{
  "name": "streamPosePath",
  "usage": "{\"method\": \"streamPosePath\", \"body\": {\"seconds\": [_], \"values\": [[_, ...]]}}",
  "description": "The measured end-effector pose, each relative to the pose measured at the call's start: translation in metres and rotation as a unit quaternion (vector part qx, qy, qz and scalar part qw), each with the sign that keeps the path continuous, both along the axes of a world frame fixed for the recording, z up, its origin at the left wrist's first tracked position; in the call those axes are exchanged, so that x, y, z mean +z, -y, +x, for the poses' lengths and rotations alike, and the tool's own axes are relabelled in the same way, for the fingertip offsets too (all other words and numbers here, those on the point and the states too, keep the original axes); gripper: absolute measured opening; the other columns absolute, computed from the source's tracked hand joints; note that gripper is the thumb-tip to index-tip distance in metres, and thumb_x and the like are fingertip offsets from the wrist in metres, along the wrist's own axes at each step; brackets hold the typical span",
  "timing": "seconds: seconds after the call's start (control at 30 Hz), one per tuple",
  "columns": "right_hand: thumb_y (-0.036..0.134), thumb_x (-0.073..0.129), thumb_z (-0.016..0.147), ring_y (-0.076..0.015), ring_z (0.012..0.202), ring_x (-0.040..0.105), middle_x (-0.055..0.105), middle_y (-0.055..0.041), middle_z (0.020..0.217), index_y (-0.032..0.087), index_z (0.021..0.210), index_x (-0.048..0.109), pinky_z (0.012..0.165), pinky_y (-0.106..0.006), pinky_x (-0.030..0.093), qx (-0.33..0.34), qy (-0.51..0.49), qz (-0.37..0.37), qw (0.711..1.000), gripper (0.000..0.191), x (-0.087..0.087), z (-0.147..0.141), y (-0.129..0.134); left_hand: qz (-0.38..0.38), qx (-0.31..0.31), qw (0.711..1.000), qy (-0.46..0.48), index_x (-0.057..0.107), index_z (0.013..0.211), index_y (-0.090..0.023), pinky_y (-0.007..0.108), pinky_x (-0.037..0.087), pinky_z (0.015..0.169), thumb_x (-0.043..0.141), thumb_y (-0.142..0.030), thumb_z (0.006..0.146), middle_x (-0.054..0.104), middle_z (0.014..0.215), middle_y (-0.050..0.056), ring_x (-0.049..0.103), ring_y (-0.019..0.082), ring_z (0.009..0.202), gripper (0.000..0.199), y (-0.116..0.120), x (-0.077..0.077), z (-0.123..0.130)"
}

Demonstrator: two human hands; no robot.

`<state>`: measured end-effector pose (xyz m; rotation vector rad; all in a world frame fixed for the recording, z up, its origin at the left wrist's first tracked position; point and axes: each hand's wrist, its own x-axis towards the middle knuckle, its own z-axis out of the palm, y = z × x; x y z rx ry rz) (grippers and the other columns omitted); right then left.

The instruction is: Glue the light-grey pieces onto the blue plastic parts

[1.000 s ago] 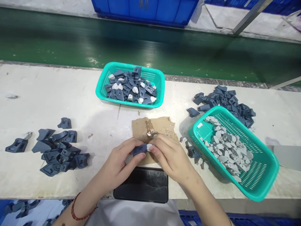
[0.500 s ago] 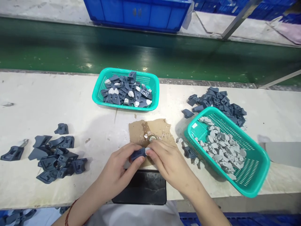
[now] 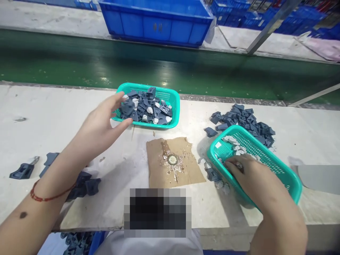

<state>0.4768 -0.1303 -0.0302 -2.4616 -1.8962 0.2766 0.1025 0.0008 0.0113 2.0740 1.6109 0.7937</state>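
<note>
My left hand reaches over the left end of a green basket, thumb and fingers spread apart. Just beyond its fingertips a blurred dark blue-grey plastic part is over the heap of similar parts, several with whitish pieces attached. Inside the other green basket, my right hand dips with its fingers pinched together among small light-grey pieces. What those fingertips hold, if anything, is hidden.
Between the baskets lies brown cardboard with a wet spot and a small round metal piece. Loose dark parts are piled at the right and left. A blue crate stands beyond the green belt.
My hands have parted from over the cardboard. The left moved to the far basket and let go of the dark part; the right moved into the basket of grey pieces.
</note>
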Motion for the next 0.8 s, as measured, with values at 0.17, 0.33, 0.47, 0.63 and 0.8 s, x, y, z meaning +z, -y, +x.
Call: {"method": "streamPosePath", "body": {"seconds": [0.17, 0.33, 0.47, 0.63, 0.8], "values": [[0.031, 0.061, 0.085, -0.0269, 0.053, 0.065, 0.072, -0.0097, 0.063, 0.022, 0.084, 0.075, 0.044, -0.031, 0.037, -0.013, -0.016, -0.035, 0.999, 0.017, 0.007, -0.013, -0.006, 0.033, 0.007, 0.996, -0.087, 0.059, 0.138, -0.014, 0.048, 0.044, 0.115, 0.063, -0.036, 0.093, 0.063, 0.146, 0.013, 0.057, 0.032, 0.136, 0.05, 0.01, -0.003, -0.012], [0.031, 0.058, 0.091, -0.0311, 0.063, 0.069, 0.076, -0.0112, 0.074, 0.025, 0.083, 0.07, 0.053, -0.036, 0.044, -0.049, -0.075, -0.06, 0.994, 0.016, 0.018, -0.011, -0.007, -0.042, 0.145, 0.977, -0.152, 0.061, 0.134, -0.02, 0.041, 0.055, 0.097, 0.058, -0.037, 0.097, 0.061, 0.147, 0.008, 0.06, 0.034, 0.13, 0.041, 0.043, 0.012, -0.049], [0.035, 0.065, 0.088, -0.0316, 0.074, 0.071, 0.077, -0.0127, 0.09, 0.029, 0.089, 0.065, 0.063, -0.04, 0.049, -0.129, -0.144, 0.025, 0.981, 0.006, 0.022, -0.012, -0.002, -0.138, 0.18, 0.944, -0.24, 0.062, 0.128, -0.019, 0.043, 0.054, 0.092, 0.055, -0.046, 0.097, 0.064, 0.141, 0.013, 0.067, 0.036, 0.113, 0.042, 0.062, 0.006, -0.094], [0.037, 0.065, 0.093, -0.0254, 0.071, 0.064, 0.069, -0.0102, 0.086, 0.029, 0.093, 0.069, 0.064, -0.041, 0.049, -0.127, -0.375, 0.241, 0.886, 0.009, 0.02, -0.045, 0.002, -0.159, 0.142, 0.938, -0.273, 0.059, 0.131, -0.019, 0.044, 0.049, 0.095, 0.054, -0.052, 0.096, 0.068, 0.132, 0.015, 0.064, 0.04, 0.116, 0.048, 0.069, -0.009, -0.118], [0.044, 0.075, 0.087, -0.016, 0.054, 0.052, 0.055, -0.0003, 0.06, 0.026, 0.089, 0.073, 0.047, -0.029, 0.039, -0.104, -0.615, 0.217, 0.751, 0.018, 0.016, -0.091, -0.008, -0.147, 0.143, 0.948, -0.245, 0.065, 0.116, -0.023, 0.035, 0.048, 0.077, 0.053, -0.058, 0.095, 0.072, 0.104, 0.008, 0.068, 0.034, 0.097, 0.042, 0.055, -0.015, -0.112]]}}
